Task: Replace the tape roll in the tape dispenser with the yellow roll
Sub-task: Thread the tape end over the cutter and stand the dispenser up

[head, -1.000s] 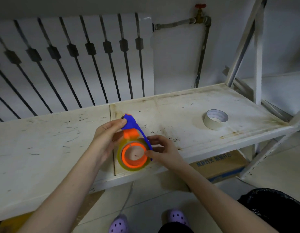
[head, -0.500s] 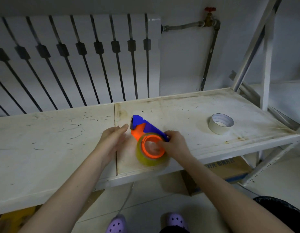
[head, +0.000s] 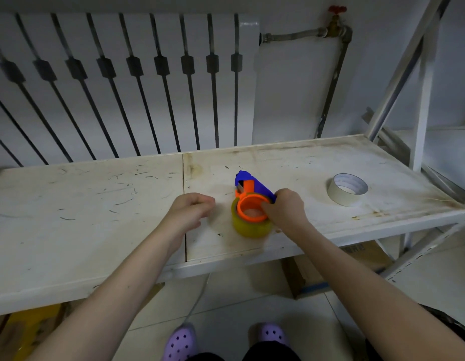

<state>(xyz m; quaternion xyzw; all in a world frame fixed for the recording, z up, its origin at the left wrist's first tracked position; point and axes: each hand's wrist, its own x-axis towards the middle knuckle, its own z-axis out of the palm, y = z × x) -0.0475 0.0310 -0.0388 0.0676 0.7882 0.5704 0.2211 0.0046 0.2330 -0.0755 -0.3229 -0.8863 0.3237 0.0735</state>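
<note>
Fingers of the left hand [head: 191, 208] curl loosely inward, holding nothing, just left of the blue and orange plastic tape dispenser [head: 248, 190]. The dispenser lies on the scuffed white shelf board [head: 96, 204] with the translucent yellow tape roll [head: 248, 226] on its orange hub. The right hand [head: 285, 208] grips the dispenser. Well apart to the right sits a cream paper tape roll [head: 347, 189]

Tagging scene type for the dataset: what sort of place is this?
Probably a storage or utility room: a scuffed white metal shelving rack, a wall radiator with an exposed pipe and red valve, and cardboard boxes underneath on a tiled floor.
</note>
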